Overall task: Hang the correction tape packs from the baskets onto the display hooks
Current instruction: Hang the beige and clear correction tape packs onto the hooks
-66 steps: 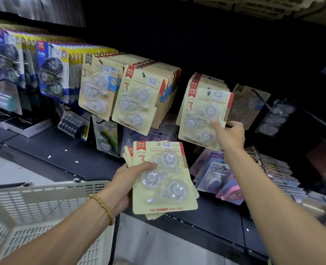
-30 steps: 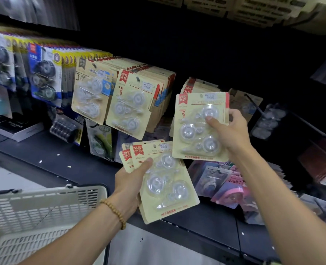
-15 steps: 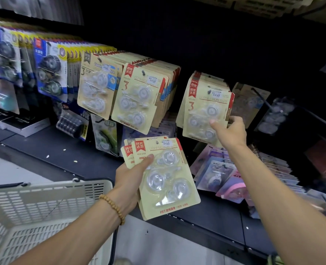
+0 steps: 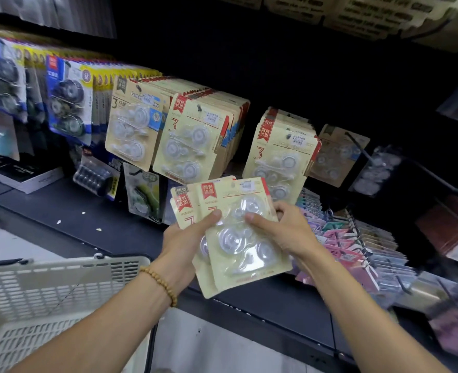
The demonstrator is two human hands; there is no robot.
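Here, at the centre of the frame, my left hand grips a small fanned stack of correction tape packs, thumb laid across their fronts. My right hand pinches the front pack of that stack, thumb on its clear blister and fingers curled behind its right edge. The stack sits low in front of the hanging rows. Just above it, right of centre, a row of matching packs hangs on a display hook; two fuller rows hang left of centre. A bare black hook juts out at the right. The white basket fills the lower left corner, and a beaded bracelet circles my left wrist.
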